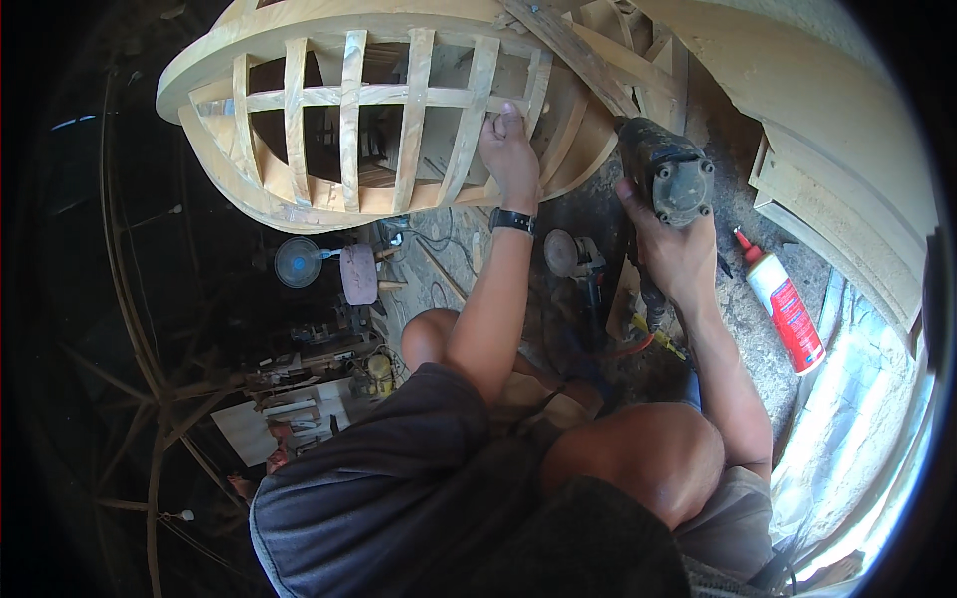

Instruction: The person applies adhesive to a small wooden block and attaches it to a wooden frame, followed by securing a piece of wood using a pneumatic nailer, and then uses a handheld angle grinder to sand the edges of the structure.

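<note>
A curved wooden frame (379,206) with a lattice of pale slats stands at the top of the view. My left hand (510,164), with a dark watch on the wrist, is closed on a wooden slat (469,125) near the lattice's right end; its fingertips are partly hidden. My right hand (678,254) grips a black air nailer (683,184), its bolted round cap facing up. A hose fitting (666,344) shows below the grip. The nailer's nose is hidden, close to a rough wooden board (573,50) lying against the frame.
A red-and-white glue bottle (788,314) lies to the right of my right arm. An angle grinder (578,264) sits on the floor between my arms. A large curved wooden panel (837,169) fills the right side. A fan (297,262) and a stool (359,274) stand at left.
</note>
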### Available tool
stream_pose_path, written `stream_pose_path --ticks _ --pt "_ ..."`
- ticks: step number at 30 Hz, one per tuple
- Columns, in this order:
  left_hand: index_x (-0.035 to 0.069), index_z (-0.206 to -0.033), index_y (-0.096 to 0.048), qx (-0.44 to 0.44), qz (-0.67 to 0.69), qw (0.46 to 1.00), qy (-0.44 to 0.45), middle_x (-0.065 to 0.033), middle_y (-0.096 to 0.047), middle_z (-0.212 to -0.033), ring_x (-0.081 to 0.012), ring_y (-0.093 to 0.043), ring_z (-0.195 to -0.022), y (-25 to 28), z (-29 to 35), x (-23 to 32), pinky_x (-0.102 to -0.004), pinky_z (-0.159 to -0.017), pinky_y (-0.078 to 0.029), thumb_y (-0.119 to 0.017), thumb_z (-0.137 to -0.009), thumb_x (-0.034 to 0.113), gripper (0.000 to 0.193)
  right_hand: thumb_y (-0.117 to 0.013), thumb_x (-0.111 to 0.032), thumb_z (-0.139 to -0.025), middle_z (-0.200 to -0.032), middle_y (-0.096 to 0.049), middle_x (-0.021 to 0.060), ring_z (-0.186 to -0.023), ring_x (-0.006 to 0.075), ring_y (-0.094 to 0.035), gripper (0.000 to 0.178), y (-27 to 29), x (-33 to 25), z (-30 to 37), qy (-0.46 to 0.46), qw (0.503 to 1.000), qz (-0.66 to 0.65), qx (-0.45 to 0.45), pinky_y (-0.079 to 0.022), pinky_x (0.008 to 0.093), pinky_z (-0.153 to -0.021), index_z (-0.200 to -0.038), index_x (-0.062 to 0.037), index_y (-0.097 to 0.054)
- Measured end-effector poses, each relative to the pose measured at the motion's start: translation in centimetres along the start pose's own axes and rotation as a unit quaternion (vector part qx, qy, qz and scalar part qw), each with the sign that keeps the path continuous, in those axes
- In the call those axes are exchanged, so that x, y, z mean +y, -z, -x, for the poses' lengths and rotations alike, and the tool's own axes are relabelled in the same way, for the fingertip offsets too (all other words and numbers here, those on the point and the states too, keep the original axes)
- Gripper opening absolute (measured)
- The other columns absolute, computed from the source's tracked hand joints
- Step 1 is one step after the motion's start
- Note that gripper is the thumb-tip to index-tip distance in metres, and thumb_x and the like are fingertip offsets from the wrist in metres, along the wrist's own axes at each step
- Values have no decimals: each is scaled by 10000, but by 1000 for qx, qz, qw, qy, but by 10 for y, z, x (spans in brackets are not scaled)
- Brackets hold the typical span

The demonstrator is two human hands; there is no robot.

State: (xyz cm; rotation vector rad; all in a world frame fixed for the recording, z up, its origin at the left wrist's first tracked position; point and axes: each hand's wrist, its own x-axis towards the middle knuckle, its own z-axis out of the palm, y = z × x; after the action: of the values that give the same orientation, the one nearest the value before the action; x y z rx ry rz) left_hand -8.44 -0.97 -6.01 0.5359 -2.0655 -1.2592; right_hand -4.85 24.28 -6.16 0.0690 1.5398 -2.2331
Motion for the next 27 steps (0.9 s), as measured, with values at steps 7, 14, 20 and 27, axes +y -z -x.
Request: stream_pose_path --ticks 7,14,20,27 --pt "-53 -1126 -592 12 -69 998 10 -96 -725 -1001 -118 -636 -909 0 -1 3 -270 -844 -486 -588 -1067 248 307 -763 -305 -938 -1098 -745 163 -1024 286 -720 380 6 4 -4 5 1000 -8 -10 -528 378 -898 -1196 -35 -692" --pt "-34 -1034 -584 22 -137 990 10 -37 -667 -849 -91 -558 -783 -2 2 7 -271 -759 -462 -598 -1061 255 291 -760 -304 -942 -1062 -755 151 -995 271 -723 363 6 4 -7 -10 1000 -6 -14 -526 371 -897 -1181 -37 -703" --pt "-32 -1034 -592 30 -85 996 -19 -50 -682 -895 -94 -581 -821 -2 3 3 -271 -781 -469 -596 -1061 216 250 -759 -304 -943 -1048 -758 142 -986 248 -723 357 2 7 -8 -3 1000 -4 -8 -528 368 -892 -1170 -33 -708" --pt "-103 -1262 -576 10 40 999 -27 -134 -687 -1161 -158 -654 -1038 -5 4 5 -289 -933 -498 -561 -1075 160 323 -762 -309 -941 -1037 -762 143 -980 240 -726 366 -4 7 -7 0 1000 9 -2 -526 360 -895 -1174 -31 -710"
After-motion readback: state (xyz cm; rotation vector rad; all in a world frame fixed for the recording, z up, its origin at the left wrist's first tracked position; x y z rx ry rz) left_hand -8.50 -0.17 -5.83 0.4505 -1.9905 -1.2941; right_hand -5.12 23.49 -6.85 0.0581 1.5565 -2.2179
